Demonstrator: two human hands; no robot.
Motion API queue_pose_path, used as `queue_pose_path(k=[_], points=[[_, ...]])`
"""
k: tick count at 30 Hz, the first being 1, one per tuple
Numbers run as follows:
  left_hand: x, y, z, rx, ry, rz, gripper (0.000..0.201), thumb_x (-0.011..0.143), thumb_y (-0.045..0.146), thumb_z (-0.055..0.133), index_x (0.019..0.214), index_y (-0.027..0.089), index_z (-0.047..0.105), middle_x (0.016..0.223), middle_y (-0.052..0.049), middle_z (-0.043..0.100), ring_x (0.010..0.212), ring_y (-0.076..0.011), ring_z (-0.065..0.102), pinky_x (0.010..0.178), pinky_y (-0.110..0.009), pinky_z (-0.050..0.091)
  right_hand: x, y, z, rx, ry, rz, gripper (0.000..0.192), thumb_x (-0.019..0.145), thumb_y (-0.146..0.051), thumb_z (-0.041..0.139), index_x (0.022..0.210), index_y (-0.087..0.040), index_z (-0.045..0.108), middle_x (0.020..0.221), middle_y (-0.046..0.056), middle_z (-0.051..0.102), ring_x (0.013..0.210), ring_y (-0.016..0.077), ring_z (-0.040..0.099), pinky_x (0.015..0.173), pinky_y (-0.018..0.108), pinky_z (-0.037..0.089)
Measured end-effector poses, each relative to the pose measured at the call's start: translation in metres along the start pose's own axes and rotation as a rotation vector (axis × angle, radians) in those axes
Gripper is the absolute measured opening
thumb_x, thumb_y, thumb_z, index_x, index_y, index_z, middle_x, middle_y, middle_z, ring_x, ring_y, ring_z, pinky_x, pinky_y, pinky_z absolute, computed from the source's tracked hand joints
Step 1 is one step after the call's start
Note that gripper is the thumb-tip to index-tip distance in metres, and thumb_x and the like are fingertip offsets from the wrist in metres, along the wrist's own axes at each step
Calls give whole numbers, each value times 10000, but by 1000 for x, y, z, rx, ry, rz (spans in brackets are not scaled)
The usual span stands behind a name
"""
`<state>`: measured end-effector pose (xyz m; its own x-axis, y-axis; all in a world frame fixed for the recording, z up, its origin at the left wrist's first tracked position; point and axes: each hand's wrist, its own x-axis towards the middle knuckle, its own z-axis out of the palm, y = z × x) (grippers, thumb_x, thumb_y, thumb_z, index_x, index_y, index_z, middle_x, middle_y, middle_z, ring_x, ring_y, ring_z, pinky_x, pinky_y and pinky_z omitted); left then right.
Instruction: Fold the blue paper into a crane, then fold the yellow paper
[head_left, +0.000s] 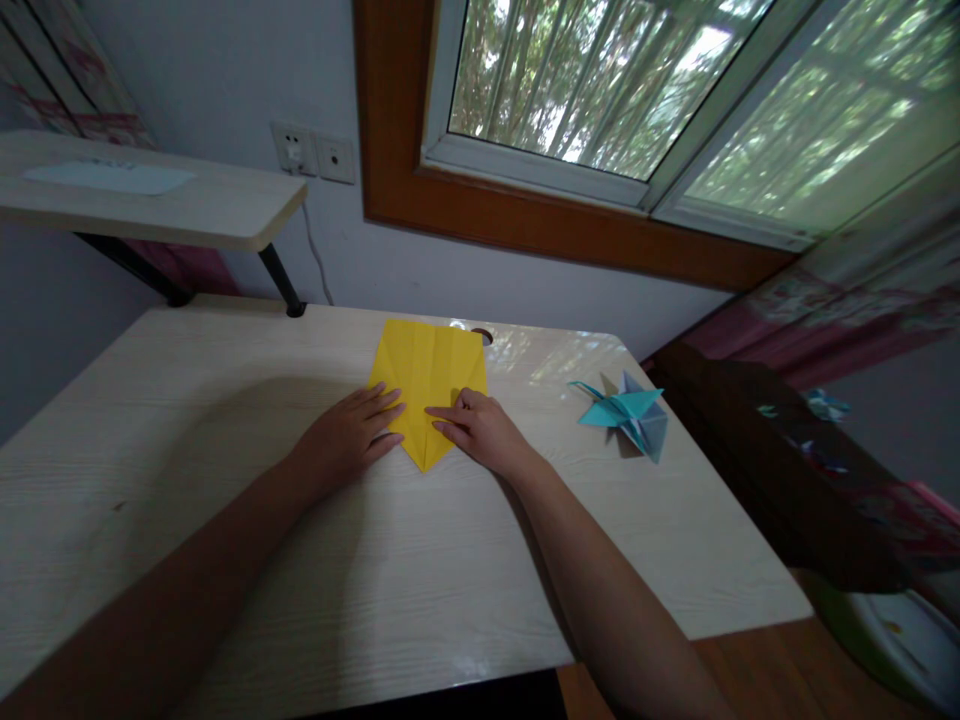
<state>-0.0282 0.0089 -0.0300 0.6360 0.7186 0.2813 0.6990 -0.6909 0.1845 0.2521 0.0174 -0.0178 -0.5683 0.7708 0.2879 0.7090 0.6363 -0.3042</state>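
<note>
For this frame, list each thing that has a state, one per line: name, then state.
yellow paper: partly folded, pointed end toward the person, flat on the table
left hand: open, flat on the paper's left edge
right hand: fingers pressing the paper's right side
blue origami crane: fully folded, resting apart on the table
window: looks shut

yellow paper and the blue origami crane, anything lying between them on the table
Nothing: in the head view only bare table runs from the yellow paper to the blue origami crane; the right hand rests on the paper's near corner.

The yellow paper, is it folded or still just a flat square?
Folded. The yellow paper narrows to a point near the person, with crease lines showing, and the left hand and right hand press on it.
</note>
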Motion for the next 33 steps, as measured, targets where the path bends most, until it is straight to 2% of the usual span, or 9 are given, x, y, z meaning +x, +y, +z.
queue_pose_path(k=[10, 17, 24, 33], points=[[-1, 2, -1, 31, 13, -58, 552, 991, 498, 529, 1411, 147, 602, 1534, -149, 526, 1451, -312, 454, 1235, -476, 328, 0, -1, -2, -1, -8, 8, 309, 994, -345, 623, 1278, -283, 728, 954, 73, 612, 848, 180, 574, 761, 314, 426], [0, 3, -3, 78, 25, -117, 484, 988, 465, 531, 1383, 200, 623, 1527, -130, 536, 1446, -311, 459, 1226, -502, 333, 1, 0, 0, -4, -7, 3, 309, 991, -348, 628, 1275, -286, 730, 945, 72, 611, 842, 180, 571, 749, 314, 424], [0, 1, -1, 66, 90, -167, 469, 967, 445, 564, 1389, 244, 609, 1506, -108, 556, 1469, -321, 422, 1227, -519, 338, 1, -1, -2, 0, -7, 12, 305, 989, -345, 631, 1271, -289, 734, 957, 77, 611, 842, 177, 570, 759, 311, 428], [0, -1, 0, 69, 109, -191, 492, 975, 385, 547, 1419, 176, 578, 1484, -148, 562, 1463, -342, 418, 1237, -515, 334, 0, 1, 0, 11, -5, 5, 312, 999, -365, 610, 1278, -292, 728, 948, 73, 604, 842, 179, 567, 760, 312, 431]])
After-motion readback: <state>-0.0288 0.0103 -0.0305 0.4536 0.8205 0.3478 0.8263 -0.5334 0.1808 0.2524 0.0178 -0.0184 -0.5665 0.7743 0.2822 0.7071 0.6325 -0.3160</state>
